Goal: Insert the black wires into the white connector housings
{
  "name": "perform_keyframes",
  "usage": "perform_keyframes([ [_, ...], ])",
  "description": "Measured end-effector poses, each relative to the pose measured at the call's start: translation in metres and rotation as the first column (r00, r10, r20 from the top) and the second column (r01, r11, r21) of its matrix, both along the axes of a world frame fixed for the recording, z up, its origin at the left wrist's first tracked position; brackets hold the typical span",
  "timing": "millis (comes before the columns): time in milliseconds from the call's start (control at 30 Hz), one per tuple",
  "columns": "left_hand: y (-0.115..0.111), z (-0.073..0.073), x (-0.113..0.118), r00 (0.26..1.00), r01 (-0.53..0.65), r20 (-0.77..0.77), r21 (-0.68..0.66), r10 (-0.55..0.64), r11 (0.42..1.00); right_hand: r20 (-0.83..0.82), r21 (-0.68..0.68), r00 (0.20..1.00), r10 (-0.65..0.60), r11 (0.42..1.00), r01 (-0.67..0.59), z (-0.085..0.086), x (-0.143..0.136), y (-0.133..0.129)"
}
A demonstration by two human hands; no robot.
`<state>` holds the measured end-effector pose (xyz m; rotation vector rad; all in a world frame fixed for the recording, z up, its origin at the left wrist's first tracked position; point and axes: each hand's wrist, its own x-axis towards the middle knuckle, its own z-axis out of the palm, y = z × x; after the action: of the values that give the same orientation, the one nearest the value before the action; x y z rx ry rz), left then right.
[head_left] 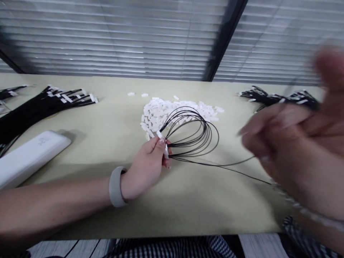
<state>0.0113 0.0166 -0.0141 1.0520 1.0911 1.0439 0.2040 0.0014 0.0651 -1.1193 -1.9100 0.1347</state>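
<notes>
My left hand [147, 160], wearing a grey wristband, pinches white plastic connectors [166, 152] between thumb and fingers. From these connectors a bundle of thin black wires [205, 138] bends round in open loops to the right. Two longer strands run off toward my right hand [292, 139], which is raised close to the camera and smeared by motion. Its thumb and forefinger look pressed together on a black wire; the exact grip is blurred. One strand passes out of sight behind that hand's wrist.
Behind the loops lies a pile of small white connectors [158, 111]. Bundles of black wires with white ends lie left [40, 104] and right [282, 98]. A long white case [34, 154] rests at the left. Window blinds [120, 39] stand behind the table [113, 132].
</notes>
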Motion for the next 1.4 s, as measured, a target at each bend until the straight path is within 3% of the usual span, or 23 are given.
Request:
perform_keyframes([
  [100,-0.002,0.0,-0.001,0.993,0.084,-0.088,0.071,-0.077,0.994,0.269,-0.085,0.949,0.162,0.986,-0.145,-0.01,-0.011,-0.001],
  [167,-0.004,0.001,-0.002,0.989,0.119,-0.095,0.082,-0.111,0.99,0.423,-0.114,0.89,0.169,0.985,-0.133,-0.018,-0.015,0.003],
  [267,-0.006,0.001,-0.002,0.978,0.167,-0.138,0.074,-0.155,0.983,0.509,-0.128,0.848,0.152,0.987,-0.1,-0.025,-0.017,0.01],
  [633,-0.01,0.006,-0.004,0.927,0.258,-0.318,0.151,-0.2,0.954,0.6,-0.178,0.77,0.218,0.974,-0.138,-0.03,-0.019,0.011],
  [900,-0.009,0.006,-0.004,0.905,0.314,-0.351,0.171,-0.24,0.934,0.597,-0.204,0.766,0.238,0.969,-0.142,-0.029,-0.02,0.011],
  [1133,-0.009,0.006,-0.004,0.873,0.342,-0.428,0.196,-0.233,0.919,0.603,-0.176,0.764,0.23,0.972,-0.155,-0.039,-0.029,0.012],
  [1200,-0.009,0.005,-0.004,0.883,0.329,-0.406,0.183,-0.234,0.926,0.582,-0.135,0.782,0.224,0.975,-0.179,-0.038,-0.028,0.012],
  [1267,-0.007,0.002,-0.003,0.929,0.26,-0.311,0.156,-0.203,0.953,0.539,-0.009,0.828,0.153,0.984,-0.176,-0.033,-0.024,0.012],
  [1367,-0.003,-0.002,-0.002,0.991,0.085,-0.109,0.077,-0.076,0.993,0.428,0.244,0.901,-0.069,0.969,-0.042,-0.023,-0.012,0.012],
  [1400,-0.002,-0.002,-0.002,0.999,0.028,-0.044,0.041,-0.026,0.999,0.42,0.259,0.899,-0.121,0.966,0.008,-0.021,-0.009,0.012],
])
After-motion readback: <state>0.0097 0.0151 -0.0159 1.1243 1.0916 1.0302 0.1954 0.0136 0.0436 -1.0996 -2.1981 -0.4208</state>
